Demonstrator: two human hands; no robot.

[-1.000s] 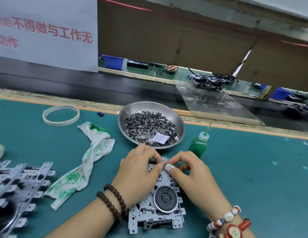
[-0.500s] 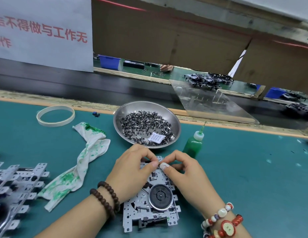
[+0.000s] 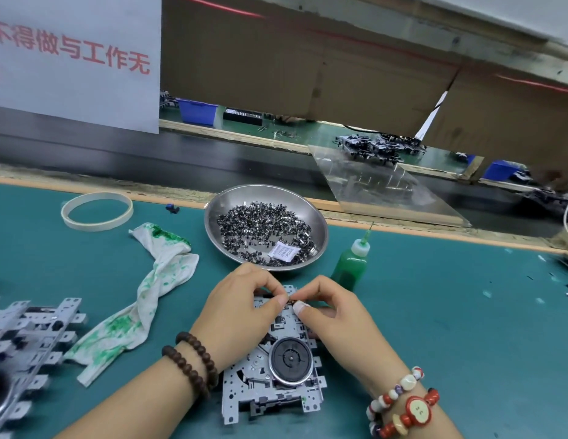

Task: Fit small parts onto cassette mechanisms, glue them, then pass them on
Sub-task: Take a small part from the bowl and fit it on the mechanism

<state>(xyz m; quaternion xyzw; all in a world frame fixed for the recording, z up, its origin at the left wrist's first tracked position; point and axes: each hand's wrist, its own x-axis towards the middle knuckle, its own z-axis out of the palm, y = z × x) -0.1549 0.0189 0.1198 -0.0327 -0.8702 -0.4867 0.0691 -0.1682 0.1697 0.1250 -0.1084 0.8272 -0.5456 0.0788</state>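
Left hand [image 3: 241,315] and right hand [image 3: 336,318] fingers curled, both pinching one small part [image 3: 290,301] over far end of cassette mechanism [image 3: 273,375]; parts bowl [image 3: 320,229] just beyond.

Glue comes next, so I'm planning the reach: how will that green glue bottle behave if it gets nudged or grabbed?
The green glue bottle stands upright, taller than wide, so a sideways nudge would probably tip it. It looks nearly full, so likely fairly heavy for its size. The thin needle tip looks easy to bend; better taken by the body, which is probably soft plastic that gives under a firm squeeze.
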